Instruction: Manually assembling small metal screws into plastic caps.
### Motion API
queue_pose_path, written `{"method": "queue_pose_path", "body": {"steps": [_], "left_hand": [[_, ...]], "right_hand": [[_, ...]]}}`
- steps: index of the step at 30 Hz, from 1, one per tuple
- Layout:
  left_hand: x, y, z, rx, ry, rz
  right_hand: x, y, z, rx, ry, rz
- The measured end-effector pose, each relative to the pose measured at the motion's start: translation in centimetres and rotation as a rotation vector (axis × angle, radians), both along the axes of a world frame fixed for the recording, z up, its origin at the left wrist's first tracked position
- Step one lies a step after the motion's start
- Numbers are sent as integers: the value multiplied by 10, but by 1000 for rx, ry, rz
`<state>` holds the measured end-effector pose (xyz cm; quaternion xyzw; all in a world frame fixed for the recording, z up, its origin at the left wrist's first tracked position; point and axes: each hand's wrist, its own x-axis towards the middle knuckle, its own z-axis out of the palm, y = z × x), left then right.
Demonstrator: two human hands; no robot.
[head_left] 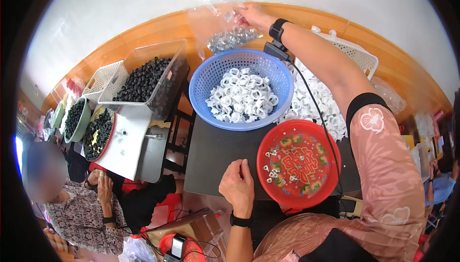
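The clear plastic bag (203,21) looks limp and slick, its thin film creasing easily, while the small metal parts (233,39) gathered in its bottom are probably hard and give it some weight for its size; they seem likely to slide about inside and pull the film downward. The film looks like the fragile part, liable to stretch or tear, so the bunched upper film is the sensible place to grip, with support under the loaded bottom if it feels heavy. The right hand (248,15) is pinched closed on the bag's upper right part, the arm stretched out to the far side of the desk (205,149). The bag hangs to the left of and below those fingers, its load just beyond the far rim of the blue basket (200,87) of white plastic parts (242,96); whether it touches that rim I cannot tell. The left hand (238,185) is well apart from the bag, over the near edge of the desk, just left of the red tray (261,175) with its few loose metal pieces (273,172). Its fingers look loosely bent with nothing visible in them, though how far they close I cannot tell.
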<state>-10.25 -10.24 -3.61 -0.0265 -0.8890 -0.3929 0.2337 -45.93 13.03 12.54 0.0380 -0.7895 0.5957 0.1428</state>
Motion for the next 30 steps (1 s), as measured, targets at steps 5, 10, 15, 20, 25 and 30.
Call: {"method": "queue_pose_path", "body": {"steps": [5,10,15,20,25,30], "left_hand": [[2,-1,-3,6,-24,-2],[2,-2,-4,27,1,-30],[15,-20,19,399,13,-151],[40,8,77,849,-52,-573],[67,51,61,1334,-320,-701],[81,44,66,1427,-306,-562]], "right_hand": [[37,-4,66,177,238,-43],[100,8,131,214,357,13],[193,-2,152,277,162,129],[298,-5,124,319,10,256],[357,-5,78,279,-125,273],[405,31,20,124,228,-79]]}}
